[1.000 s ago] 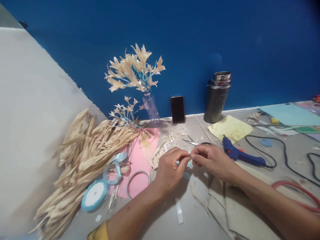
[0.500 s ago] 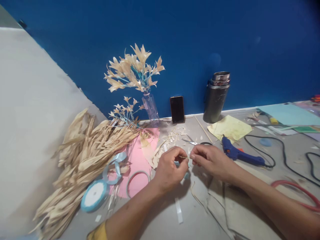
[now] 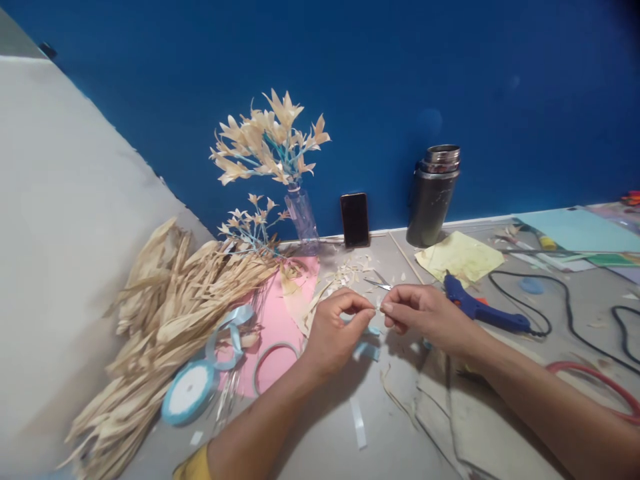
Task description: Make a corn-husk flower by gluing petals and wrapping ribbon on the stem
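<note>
My left hand (image 3: 341,327) is closed in a pinch, thumb against index finger, above the middle of the table. Facing it, my right hand (image 3: 423,315) pinches too, its fingertips almost meeting those of the left. Between them shows a tiny pale bit, too small to name. Below the fingers lie pieces of light blue ribbon (image 3: 369,351). Just behind the hands are scissors (image 3: 379,285), partly covered by my right hand, and pale scraps (image 3: 350,269). A blue glue gun (image 3: 483,311) rests beside my right wrist.
Dried corn husks (image 3: 165,333) are heaped at left, near a ribbon roll (image 3: 188,392) and pink paper (image 3: 270,300). Husk flowers stand in a clear bottle (image 3: 302,217). A phone (image 3: 355,220) and a dark flask (image 3: 434,197) stand by the wall. A black cord (image 3: 567,303) runs right.
My left fingers have straightened a little and the thin pale strand seen between my hands earlier now barely shows. More blue ribbon is visible beneath. Both hands stay in nearly the same place.
</note>
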`<state>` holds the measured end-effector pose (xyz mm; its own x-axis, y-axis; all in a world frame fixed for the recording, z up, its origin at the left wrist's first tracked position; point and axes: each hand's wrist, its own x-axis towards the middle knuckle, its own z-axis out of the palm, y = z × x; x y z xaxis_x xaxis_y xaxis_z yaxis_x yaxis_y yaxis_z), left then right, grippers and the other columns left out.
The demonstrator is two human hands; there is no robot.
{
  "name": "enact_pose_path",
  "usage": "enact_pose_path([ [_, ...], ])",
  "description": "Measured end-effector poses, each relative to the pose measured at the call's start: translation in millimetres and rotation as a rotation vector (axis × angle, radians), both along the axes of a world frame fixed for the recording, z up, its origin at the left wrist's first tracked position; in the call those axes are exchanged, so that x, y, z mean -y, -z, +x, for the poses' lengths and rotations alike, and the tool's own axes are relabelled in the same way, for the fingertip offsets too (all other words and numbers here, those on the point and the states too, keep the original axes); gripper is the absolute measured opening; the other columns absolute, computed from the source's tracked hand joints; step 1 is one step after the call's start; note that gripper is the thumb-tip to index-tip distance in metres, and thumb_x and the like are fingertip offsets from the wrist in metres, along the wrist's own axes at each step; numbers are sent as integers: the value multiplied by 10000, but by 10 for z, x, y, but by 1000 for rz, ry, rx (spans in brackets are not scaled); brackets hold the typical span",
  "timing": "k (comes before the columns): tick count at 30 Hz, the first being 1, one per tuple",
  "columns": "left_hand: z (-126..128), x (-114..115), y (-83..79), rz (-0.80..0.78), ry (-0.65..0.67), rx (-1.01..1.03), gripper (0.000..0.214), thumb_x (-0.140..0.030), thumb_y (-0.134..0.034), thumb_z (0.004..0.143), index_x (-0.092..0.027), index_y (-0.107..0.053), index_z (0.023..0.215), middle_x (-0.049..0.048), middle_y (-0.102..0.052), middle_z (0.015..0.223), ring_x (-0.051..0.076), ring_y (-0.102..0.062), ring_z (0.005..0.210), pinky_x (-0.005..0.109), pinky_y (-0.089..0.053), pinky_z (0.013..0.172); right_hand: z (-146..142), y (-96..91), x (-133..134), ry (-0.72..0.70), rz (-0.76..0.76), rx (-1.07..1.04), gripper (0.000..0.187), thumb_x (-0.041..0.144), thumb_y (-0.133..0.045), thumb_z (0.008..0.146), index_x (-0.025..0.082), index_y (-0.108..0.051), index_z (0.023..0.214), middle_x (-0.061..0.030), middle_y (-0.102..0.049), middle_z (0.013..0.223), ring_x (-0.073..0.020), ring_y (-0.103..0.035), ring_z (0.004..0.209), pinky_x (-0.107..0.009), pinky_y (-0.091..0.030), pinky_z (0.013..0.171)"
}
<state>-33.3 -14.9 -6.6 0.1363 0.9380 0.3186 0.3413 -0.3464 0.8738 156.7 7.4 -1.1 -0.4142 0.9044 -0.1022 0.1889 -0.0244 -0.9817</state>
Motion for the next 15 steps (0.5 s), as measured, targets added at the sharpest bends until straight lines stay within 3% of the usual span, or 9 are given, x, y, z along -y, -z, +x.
enact_pose_path([
  [6, 58, -15, 26, -366, 25, 359, 95, -236, -780, 718, -165, -716, 722, 17, -669, 677, 132, -590, 632, 259, -455, 616, -5, -1, 2, -11, -74, -17, 236, 409, -688, 792, 178, -658, 753, -15, -695, 695, -117, -564, 571, -247, -423, 569],
  [15, 75, -16, 123, -572, 158, 621, 223, -261, -879, 618, -156, -770, 782, 40, -713, 681, 136, -619, 593, 263, -445, 584, 32, -53, 26, -95, -219, -128, 346, 445, -833, 681, 175, -618, 673, 2, -679, 666, -101, -548, 569, -239, -431, 579],
])
